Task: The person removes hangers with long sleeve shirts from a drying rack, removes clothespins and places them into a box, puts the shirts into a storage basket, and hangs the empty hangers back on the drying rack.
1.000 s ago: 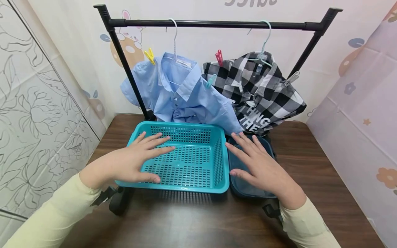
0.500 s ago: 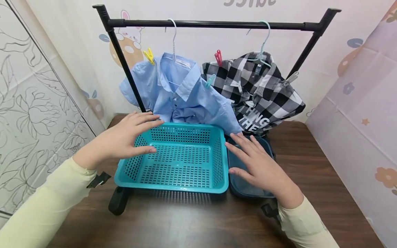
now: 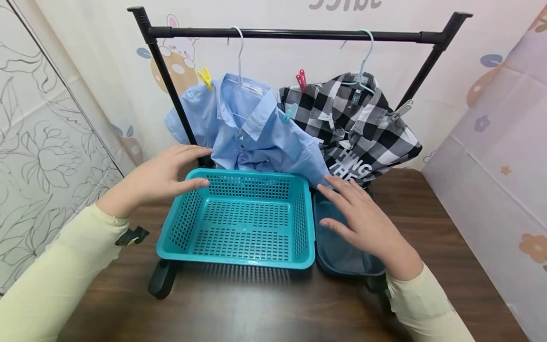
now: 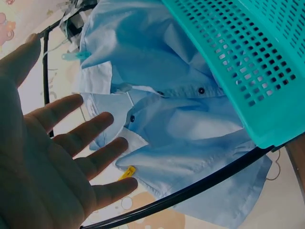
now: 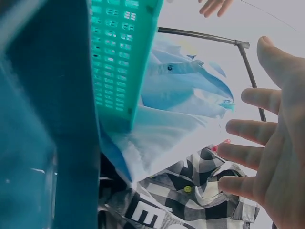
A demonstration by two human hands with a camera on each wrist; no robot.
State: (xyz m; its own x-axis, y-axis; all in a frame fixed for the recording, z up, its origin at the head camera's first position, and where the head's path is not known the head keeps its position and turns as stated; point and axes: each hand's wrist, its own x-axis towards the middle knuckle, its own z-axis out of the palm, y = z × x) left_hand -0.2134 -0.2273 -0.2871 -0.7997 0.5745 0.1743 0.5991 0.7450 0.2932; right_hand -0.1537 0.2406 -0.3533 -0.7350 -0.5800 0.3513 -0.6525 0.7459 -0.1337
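My left hand (image 3: pixel 160 173) hovers over the left rim of a teal plastic basket (image 3: pixel 245 263), fingers extended and nothing in them. In the left wrist view its spread fingers face a light blue shirt (image 4: pixel 176 119). My right hand (image 3: pixel 363 223) is held above a dark blue bin (image 3: pixel 337 256), fingers straight and holding nothing. The blue shirt hangs on a white hanger (image 3: pixel 240 57), with a yellow clothespin (image 3: pixel 206 78) and a light blue clothespin (image 3: pixel 290 112) on its shoulders. Beside it a black-and-white checked shirt (image 3: pixel 372 133) hangs on a pale blue hanger (image 3: pixel 364 59).
A black garment rack (image 3: pixel 278 33) stands at the back of the brown table (image 3: pixel 239 304). Its left foot (image 3: pixel 162 279) sticks out past the basket. A red clothespin (image 3: pixel 301 80) and a grey clothespin (image 3: pixel 401 110) grip the checked shirt. Printed curtains (image 3: pixel 491 166) surround the table.
My left hand has moved up and left, away from the middle of the basket to its left rim. My right hand has shifted slightly up and right. The shirts hang as before.
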